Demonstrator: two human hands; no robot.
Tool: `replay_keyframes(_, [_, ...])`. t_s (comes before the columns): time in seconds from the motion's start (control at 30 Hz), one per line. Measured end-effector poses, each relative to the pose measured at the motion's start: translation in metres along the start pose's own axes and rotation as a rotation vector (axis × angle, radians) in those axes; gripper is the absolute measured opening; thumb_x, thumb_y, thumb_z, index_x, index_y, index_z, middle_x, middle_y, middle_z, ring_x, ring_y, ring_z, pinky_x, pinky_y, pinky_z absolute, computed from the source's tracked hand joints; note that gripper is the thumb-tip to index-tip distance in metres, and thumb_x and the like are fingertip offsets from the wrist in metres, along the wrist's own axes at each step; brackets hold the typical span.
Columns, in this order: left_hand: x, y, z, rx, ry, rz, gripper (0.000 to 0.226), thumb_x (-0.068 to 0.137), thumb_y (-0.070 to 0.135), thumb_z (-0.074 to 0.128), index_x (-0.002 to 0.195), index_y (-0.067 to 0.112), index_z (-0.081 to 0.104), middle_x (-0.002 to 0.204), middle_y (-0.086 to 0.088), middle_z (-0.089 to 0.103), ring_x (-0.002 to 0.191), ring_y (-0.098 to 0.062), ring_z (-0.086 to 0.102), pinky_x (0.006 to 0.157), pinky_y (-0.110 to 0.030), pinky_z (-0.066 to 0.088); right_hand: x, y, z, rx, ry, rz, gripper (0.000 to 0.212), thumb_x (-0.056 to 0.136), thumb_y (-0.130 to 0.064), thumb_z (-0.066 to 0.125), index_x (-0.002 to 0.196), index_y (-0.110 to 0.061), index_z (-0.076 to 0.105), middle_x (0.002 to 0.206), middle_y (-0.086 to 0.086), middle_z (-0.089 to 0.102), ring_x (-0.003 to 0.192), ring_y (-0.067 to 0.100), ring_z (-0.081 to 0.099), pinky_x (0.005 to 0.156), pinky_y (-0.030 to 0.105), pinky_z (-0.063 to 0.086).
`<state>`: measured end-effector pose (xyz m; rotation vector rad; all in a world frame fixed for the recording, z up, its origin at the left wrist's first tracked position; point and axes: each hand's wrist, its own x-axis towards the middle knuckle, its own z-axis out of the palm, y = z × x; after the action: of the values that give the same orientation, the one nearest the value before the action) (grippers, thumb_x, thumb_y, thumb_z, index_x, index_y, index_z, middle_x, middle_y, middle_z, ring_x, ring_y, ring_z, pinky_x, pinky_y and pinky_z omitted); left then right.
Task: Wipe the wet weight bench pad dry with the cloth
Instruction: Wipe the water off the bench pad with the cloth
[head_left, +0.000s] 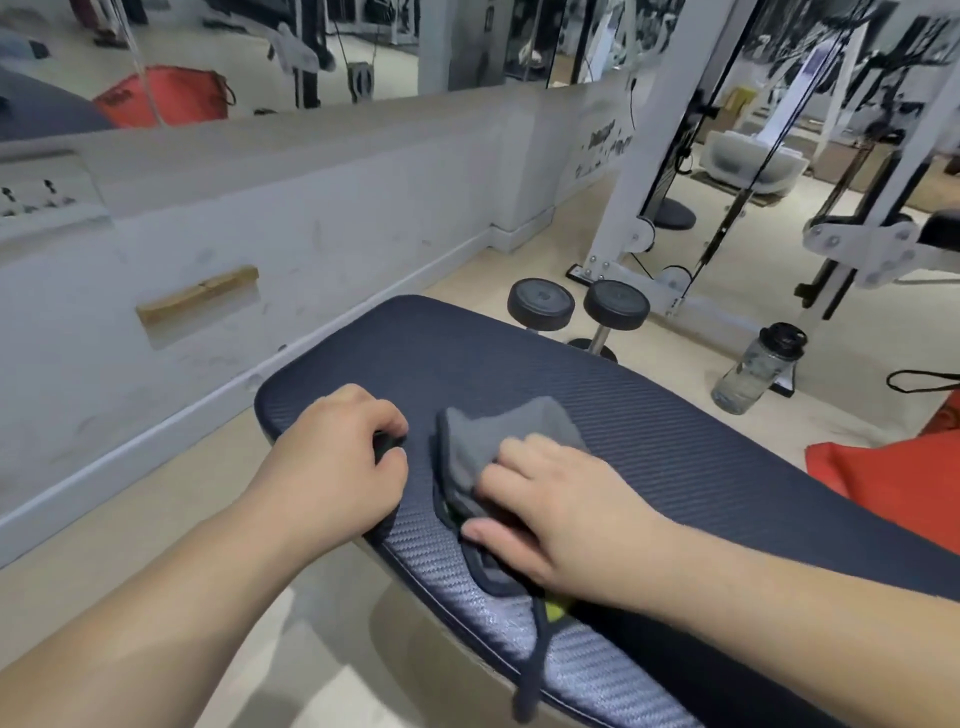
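Note:
A dark blue textured bench pad (649, 415) runs across the middle of the view. A grey cloth (498, 431) lies bunched on it, with a dark edge hanging over the near side. My right hand (561, 499) presses flat on the cloth, fingers spread over it. My left hand (337, 457) rests on the pad's near left edge, fingers curled shut around a small dark thing that I cannot identify.
Two black dumbbells (576, 306) stand on the floor beyond the pad. A clear water bottle (753, 369) stands to the right, near a white cable machine frame (639, 171). A red bag (893, 478) sits at the right edge. A low grey wall (260, 223) runs along the left.

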<state>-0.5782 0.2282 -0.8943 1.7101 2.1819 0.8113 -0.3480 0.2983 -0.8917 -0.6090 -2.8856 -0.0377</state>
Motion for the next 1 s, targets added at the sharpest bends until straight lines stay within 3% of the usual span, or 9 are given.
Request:
replay_keyframes(0.1, [0.001,-0.002,0.0,-0.005,0.002,-0.002,0.017,0.083,0.023,0.064,0.096,0.03,0.073,0.102,0.011,0.061,0.101,-0.019,0.06,0.092,-0.036,0.051,0.004,0.044,-0.007,-0.007,-0.092,-0.051,0.05,0.096,-0.069,0.046,0.102,-0.023,0.064,0.094,0.001,0.056,0.088,0.026,0.059,0.071,0.039,0.052])
replay_keyframes(0.2, [0.001,-0.006,0.0,-0.007,-0.004,-0.007,0.018,0.084,0.024,0.063,0.098,0.03,0.073,0.104,0.013,0.06,0.103,-0.018,0.059,0.093,-0.036,0.051,0.037,0.099,0.001,-0.097,-0.082,0.401,0.061,0.088,-0.08,0.037,0.108,-0.028,0.062,0.099,0.004,0.059,0.1,0.033,0.06,0.08,0.041,0.053])
replay_keyframes(0.27, [0.003,-0.008,-0.001,-0.002,0.004,-0.011,0.02,0.084,0.025,0.062,0.099,0.031,0.073,0.105,0.013,0.06,0.104,-0.018,0.059,0.094,-0.036,0.051,0.06,0.113,0.014,-0.131,-0.014,0.785,0.057,0.093,-0.074,0.037,0.117,-0.028,0.06,0.114,0.012,0.062,0.113,0.038,0.056,0.092,0.046,0.049])
replay_keyframes(0.33, [0.006,-0.012,-0.004,-0.004,0.033,-0.02,0.02,0.084,0.025,0.062,0.099,0.031,0.073,0.105,0.013,0.061,0.105,-0.018,0.058,0.094,-0.037,0.051,0.087,0.102,0.027,-0.17,-0.004,0.978,0.046,0.102,-0.059,0.037,0.124,-0.024,0.055,0.127,0.018,0.058,0.122,0.04,0.051,0.097,0.049,0.042])
replay_keyframes(0.43, [0.012,-0.023,-0.012,0.015,0.06,-0.067,0.021,0.084,0.025,0.061,0.099,0.031,0.073,0.105,0.01,0.061,0.106,-0.02,0.058,0.094,-0.039,0.051,0.131,0.053,0.037,-0.08,0.002,0.878,0.041,0.105,-0.052,0.037,0.128,-0.022,0.053,0.131,0.017,0.055,0.123,0.039,0.049,0.094,0.048,0.041])
replay_keyframes(0.6, [0.017,-0.048,-0.025,0.007,0.15,-0.191,0.013,0.08,0.017,0.06,0.083,0.027,0.069,0.093,0.007,0.058,0.096,-0.024,0.058,0.08,-0.033,0.046,0.136,-0.044,0.042,-0.046,0.124,0.193,0.033,0.098,-0.05,0.05,0.102,-0.019,0.061,0.095,0.01,0.058,0.09,0.036,0.057,0.071,0.043,0.043])
replay_keyframes(0.77, [0.011,-0.063,-0.03,-0.051,0.171,-0.199,0.019,0.082,0.011,0.059,0.087,0.026,0.069,0.096,0.007,0.058,0.098,-0.021,0.057,0.083,-0.034,0.048,0.096,-0.019,0.024,0.099,0.004,-0.154,0.043,0.1,-0.061,0.046,0.101,-0.022,0.064,0.089,0.002,0.052,0.081,0.027,0.052,0.068,0.038,0.044])
replay_keyframes(0.87, [0.009,-0.067,-0.028,-0.055,0.198,-0.203,0.022,0.083,0.013,0.062,0.097,0.027,0.071,0.104,0.011,0.057,0.106,-0.017,0.052,0.089,-0.025,0.04,0.131,0.02,0.024,0.016,-0.062,0.019,0.05,0.095,-0.07,0.043,0.104,-0.025,0.062,0.095,0.004,0.056,0.093,0.03,0.059,0.074,0.039,0.048])
replay_keyframes(1.0, [0.009,-0.072,-0.027,-0.096,0.198,-0.277,0.029,0.086,0.021,0.064,0.113,0.027,0.069,0.115,0.016,0.054,0.115,-0.011,0.05,0.094,-0.021,0.036,0.191,0.06,0.039,-0.023,-0.04,0.675,0.05,0.097,-0.066,0.043,0.118,-0.024,0.058,0.123,0.015,0.06,0.12,0.039,0.054,0.093,0.048,0.046])
